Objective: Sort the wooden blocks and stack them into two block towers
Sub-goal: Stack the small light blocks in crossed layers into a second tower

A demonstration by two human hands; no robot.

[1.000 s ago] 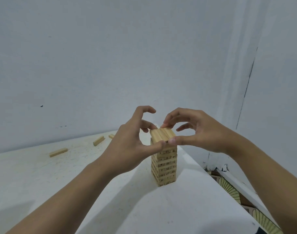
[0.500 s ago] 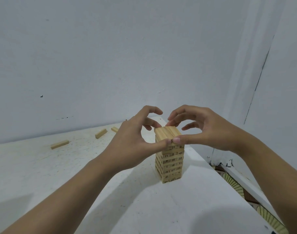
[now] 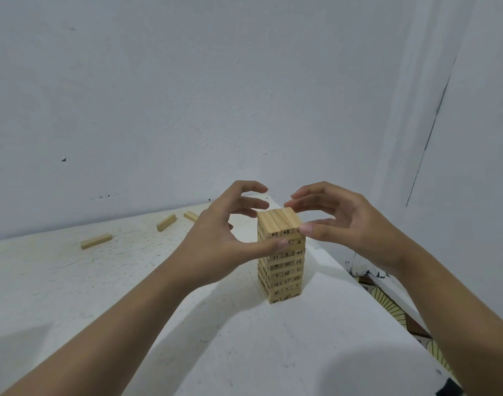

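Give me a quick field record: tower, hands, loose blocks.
tower: only one in view, upright, numbered blocks, on table
left hand: thumb on tower front, fingers curled behind top
right hand: thumb on top layer's front, fingers on top's far edge
loose blocks: three, lying apart at table's far left

Block tower [image 3: 281, 270] between the fingers [image 3: 309, 194]: pale yellow-tan wood, fine straight grain on top, black numerals printed on block ends. Three loose blocks [image 3: 96, 241] left of the fingers: same pale wood. Table [image 3: 73, 281] beneath: white, dark speckling. Wall [image 3: 159, 95] behind: flat pale grey. Floor [image 3: 393, 310] right of the fingers: yellow fan motif, brown outlines.
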